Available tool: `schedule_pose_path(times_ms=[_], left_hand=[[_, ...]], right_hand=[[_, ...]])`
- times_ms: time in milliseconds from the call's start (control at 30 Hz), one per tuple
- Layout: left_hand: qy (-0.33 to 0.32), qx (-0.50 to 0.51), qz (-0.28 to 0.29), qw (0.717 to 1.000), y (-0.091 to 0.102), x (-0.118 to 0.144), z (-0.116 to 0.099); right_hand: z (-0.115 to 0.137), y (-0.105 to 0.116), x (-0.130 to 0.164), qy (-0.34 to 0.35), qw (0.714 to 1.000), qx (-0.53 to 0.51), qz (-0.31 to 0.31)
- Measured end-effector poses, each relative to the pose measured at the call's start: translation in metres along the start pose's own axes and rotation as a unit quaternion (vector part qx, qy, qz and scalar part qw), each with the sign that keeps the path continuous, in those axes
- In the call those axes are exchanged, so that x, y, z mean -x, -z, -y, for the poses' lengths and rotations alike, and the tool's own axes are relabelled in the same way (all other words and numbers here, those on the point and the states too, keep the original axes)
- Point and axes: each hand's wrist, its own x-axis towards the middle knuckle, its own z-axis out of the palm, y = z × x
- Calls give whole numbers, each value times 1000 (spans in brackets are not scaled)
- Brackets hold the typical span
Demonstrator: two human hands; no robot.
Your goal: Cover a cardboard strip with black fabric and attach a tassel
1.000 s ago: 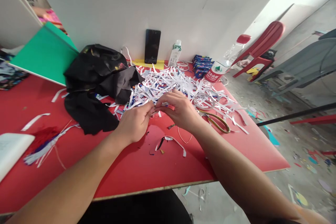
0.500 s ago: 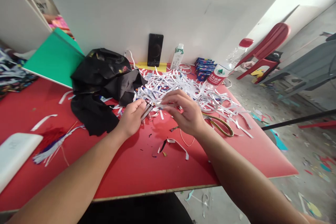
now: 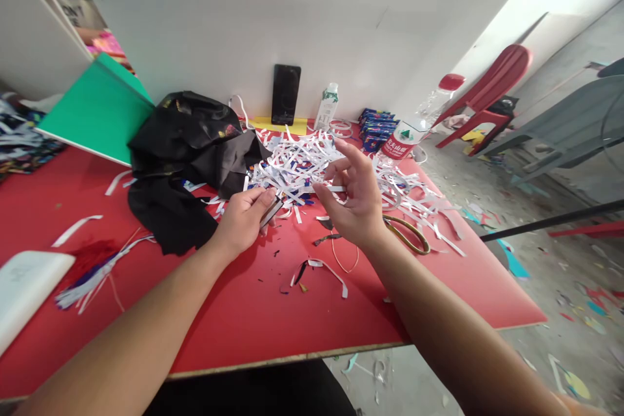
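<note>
On the red table (image 3: 244,312) | my left hand (image 3: 242,221) pinches a paper strip (image 3: 271,210) | right hand (image 3: 357,198) open, raised | paper scraps (image 3: 312,166), black cloth (image 3: 188,156), scissors (image 3: 407,234) crowd around.

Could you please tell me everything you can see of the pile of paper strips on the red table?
The pile of paper strips is a loose, tangled heap of narrow white strips, some showing blue print. They look like thin cut paper, lying flat or curled. It sits at the back middle of the red table, against the black bag. The left hand pinches a small bundle at its near edge; the right hand, open, holds one strip just above it.
</note>
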Motion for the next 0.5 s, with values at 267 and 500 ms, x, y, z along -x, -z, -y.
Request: schedule_pose_path(times_ms=[267,500], left_hand=[[31,111,-26,993,-5,2,-4],[43,193,7,980,-10,2,3]], right_hand=[[9,-6,-7,-201,967,-128,89],[7,8,-16,-281,924,-121,231]])
